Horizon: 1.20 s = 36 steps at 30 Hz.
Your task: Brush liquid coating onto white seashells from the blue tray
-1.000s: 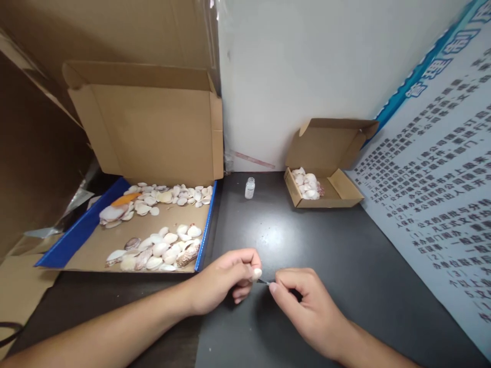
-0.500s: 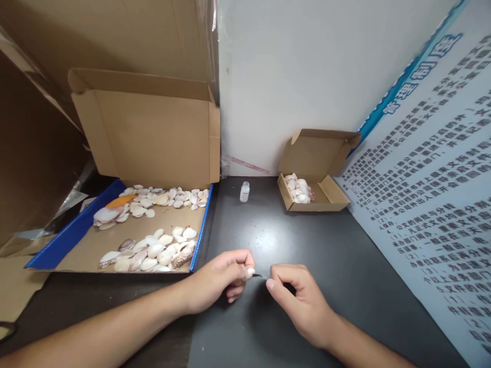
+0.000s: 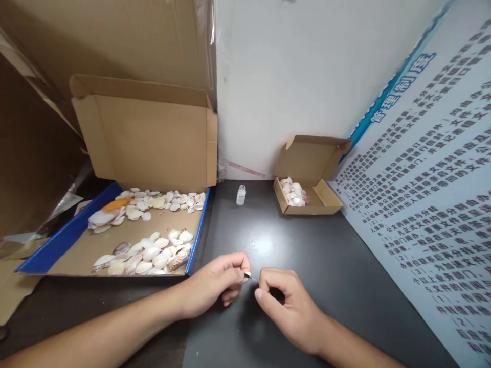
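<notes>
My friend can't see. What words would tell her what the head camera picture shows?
Two bare hands meet over a dark table: the left hand pinches a small shell and the right hand holds a thin tool to it. Behind sit a big box of shells, a small bottle and a little box.

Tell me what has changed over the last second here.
The right hand has closed the gap toward the left hand, bringing its thin tool against the small shell; less of the shell shows. Both grips hold as before. The vial and both shell boxes keep their places on the table; only the camera shifted.
</notes>
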### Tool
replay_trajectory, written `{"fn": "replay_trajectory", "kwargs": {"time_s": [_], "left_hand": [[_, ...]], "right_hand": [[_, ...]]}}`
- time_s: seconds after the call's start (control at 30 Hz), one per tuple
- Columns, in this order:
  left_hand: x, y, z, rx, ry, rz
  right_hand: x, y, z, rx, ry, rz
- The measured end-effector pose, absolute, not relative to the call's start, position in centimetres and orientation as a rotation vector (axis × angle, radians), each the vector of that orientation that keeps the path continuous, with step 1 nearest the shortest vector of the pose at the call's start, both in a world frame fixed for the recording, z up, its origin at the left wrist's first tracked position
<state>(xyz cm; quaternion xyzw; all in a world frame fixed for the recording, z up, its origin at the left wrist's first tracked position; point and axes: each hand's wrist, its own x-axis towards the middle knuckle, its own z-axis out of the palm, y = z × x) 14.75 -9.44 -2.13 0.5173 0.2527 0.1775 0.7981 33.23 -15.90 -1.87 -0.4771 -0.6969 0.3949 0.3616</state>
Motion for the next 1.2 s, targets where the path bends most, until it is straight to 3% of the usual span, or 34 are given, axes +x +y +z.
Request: {"fn": "replay_trajectory", "kwargs": {"time_s": [1.2], "left_hand": [[14.75, -9.37, -1.76, 1.127, 0.584, 0.368]], "right_hand": [[33.35, -15.90, -1.96, -1.306, -1.843, 0.979]]}}
